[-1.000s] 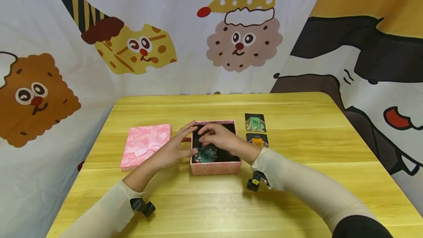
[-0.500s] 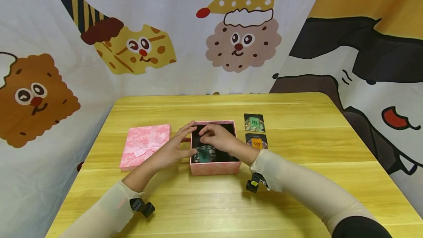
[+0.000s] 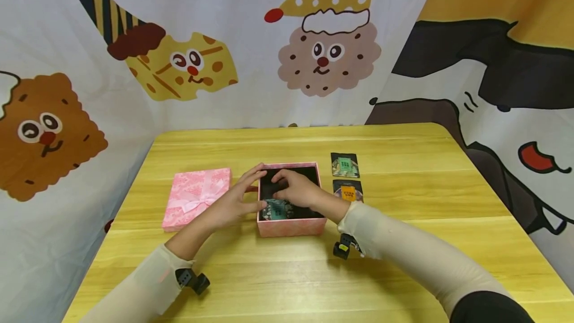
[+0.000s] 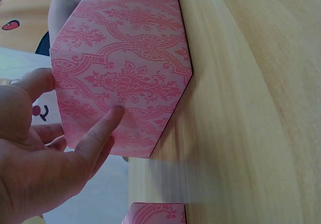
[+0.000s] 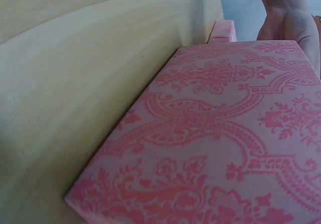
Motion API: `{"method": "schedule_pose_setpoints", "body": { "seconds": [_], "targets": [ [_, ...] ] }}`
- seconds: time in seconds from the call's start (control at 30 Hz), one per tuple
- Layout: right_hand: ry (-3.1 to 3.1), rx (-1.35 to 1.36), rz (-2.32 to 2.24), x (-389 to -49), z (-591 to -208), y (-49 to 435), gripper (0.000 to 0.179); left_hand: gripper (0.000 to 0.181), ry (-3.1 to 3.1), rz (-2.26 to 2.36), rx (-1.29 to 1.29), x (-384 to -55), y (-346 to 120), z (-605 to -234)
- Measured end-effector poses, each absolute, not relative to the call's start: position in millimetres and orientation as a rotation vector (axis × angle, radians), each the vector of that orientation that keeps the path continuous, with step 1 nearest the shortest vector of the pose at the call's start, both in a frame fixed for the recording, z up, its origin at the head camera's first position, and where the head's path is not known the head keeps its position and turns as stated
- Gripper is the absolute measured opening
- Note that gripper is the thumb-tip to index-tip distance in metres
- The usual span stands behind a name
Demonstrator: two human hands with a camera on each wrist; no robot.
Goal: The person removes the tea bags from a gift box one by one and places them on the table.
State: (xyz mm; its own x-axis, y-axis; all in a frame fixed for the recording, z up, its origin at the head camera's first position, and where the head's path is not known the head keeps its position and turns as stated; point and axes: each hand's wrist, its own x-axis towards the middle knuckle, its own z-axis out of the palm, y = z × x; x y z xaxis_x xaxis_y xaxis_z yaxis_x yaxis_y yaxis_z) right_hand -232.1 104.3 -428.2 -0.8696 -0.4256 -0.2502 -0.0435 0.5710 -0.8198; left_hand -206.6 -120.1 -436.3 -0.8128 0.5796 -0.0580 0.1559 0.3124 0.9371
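The open pink box (image 3: 291,227), with a dark inside, stands mid-table. My left hand (image 3: 235,202) holds its left wall. In the left wrist view a finger presses on the patterned outside of the box (image 4: 125,83) while the thumb reaches over the rim. My right hand (image 3: 298,189) is down in the box, thumb and bent index finger apart, its other fingertips hidden. Right at the thumb, a dark packet with a green label (image 3: 279,210) lies at the box's near left. I cannot tell whether the right hand holds anything. The right wrist view shows the box's outer wall (image 5: 195,128).
A pink lid with a ribbon bow (image 3: 197,198) lies left of the box. Right of it are two dark packets on the wooden table (image 3: 287,283): one with a green label (image 3: 345,164), a nearer one with an orange label (image 3: 348,192) partly behind the right wrist.
The green-labelled packet in the box has tilted slightly and levelled again. My right fingers have shifted a little inside the box; the left hand keeps its place.
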Motion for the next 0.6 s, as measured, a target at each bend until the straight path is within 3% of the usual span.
{"method": "schedule_pose_setpoints", "body": {
  "seconds": [0.6],
  "targets": [
    [2.513, -0.435, -1.104, -231.8, -429.0, 104.2, 0.042, 0.079, 2.194, 1.514, 0.657, -207.5, -119.5, -436.7]
  ]
}}
